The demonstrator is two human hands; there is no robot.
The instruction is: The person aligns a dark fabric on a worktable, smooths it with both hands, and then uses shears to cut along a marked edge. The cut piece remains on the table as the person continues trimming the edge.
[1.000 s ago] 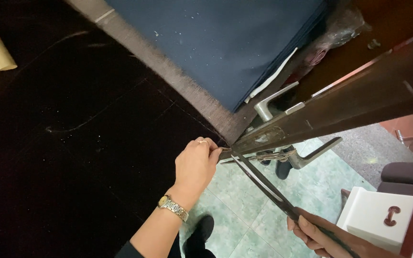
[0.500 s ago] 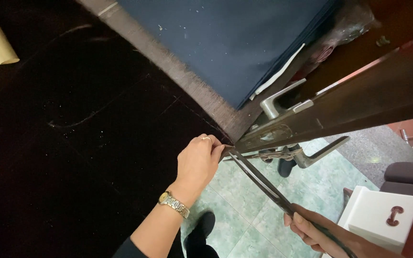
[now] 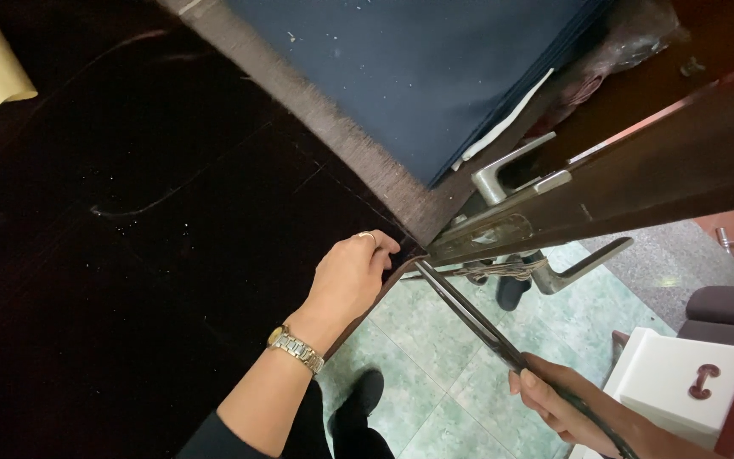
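scissors (image 3: 477, 319), long and dark-bladed, run on a slant from my right hand (image 3: 567, 404) at the lower right up to the edge of the dark cloth (image 3: 155, 280). blade tips sit at the cloth corner, just beside my left hand (image 3: 350, 276) and just under the dark wooden door edge (image 3: 639, 178). the blades look nearly together; i cannot tell whether cloth lies between them.

right grip: fingers wrapped tight around the scissor handles, pressed together on them. the handles themselves are mostly hidden by the fingers.

left grip: fingers curled over the cloth edge, pinching it at the corner. 1 ring shows on a finger and 1 metal watch (image 3: 296, 348) on the wrist.

the dark cloth covers the worktop across the left and centre of the view, with faint chalk lines on it. a grey woven strip (image 3: 341, 127) borders it, and folded blue fabric (image 3: 418, 68) lies beyond that. 2 metal door handles (image 3: 511, 170) project from the door. green tiled floor (image 3: 435, 374) shows below, with my dark shoe (image 3: 367, 395) on it.
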